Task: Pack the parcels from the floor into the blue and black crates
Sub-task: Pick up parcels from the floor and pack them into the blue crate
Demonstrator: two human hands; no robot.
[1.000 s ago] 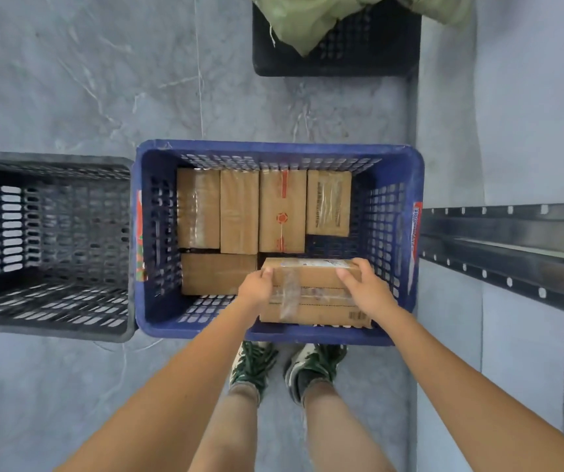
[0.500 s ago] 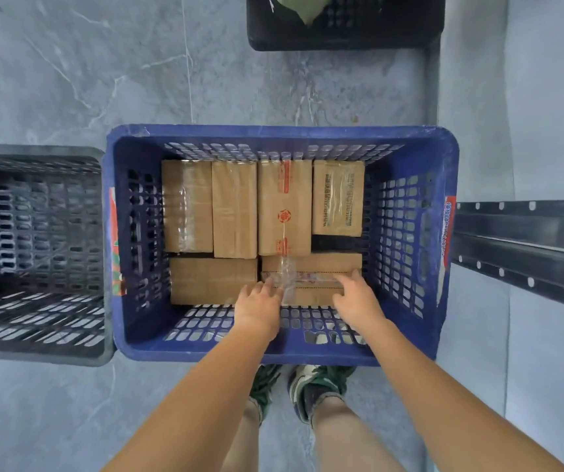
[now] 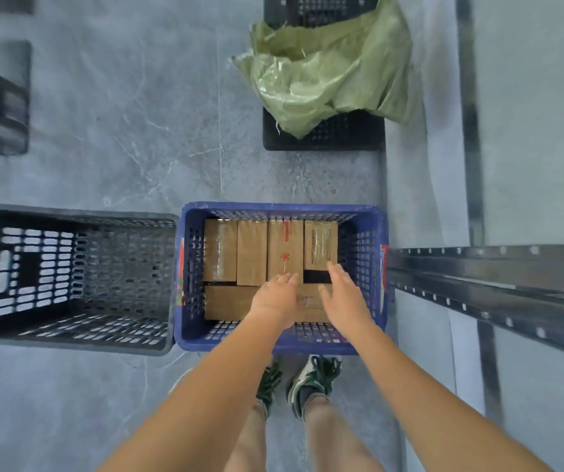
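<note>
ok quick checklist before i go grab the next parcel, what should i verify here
1. Left hand holds nothing, fingers straight: ok.
2. Right hand holds nothing: ok.
3. Last parcel lying flat in the blue crate: cannot tell, hands cover most of it.
4. Room left in the blue crate: ok, bare floor shows along the near wall.
5. Black crate beside it ready for parcels: ok, nothing inside.
6. More parcels on the floor: cannot tell, none in view.
</note>
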